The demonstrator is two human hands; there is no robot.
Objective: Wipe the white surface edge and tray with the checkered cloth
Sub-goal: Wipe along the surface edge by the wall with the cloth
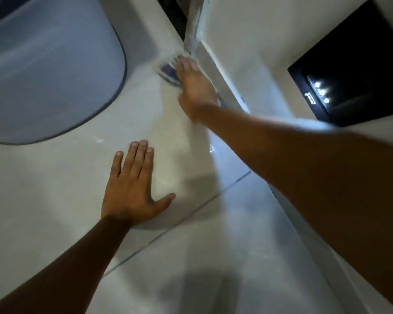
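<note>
Far left of both hands sits a grey lid [43, 71] with a dark rim, set into the white tabletop [55, 200]. The left hand [132, 186] lies flat with fingers spread, holding nothing, bracing on the tabletop. Ahead and to its right, the right hand [195, 89] presses the checkered cloth [168, 72] into the corner where the tabletop meets a white raised edge [216, 64]. It is too blurred to read its grip. The cloth, mostly under the palm, could bunch or slip free in that tight corner, leaving the edge unwiped.
</note>
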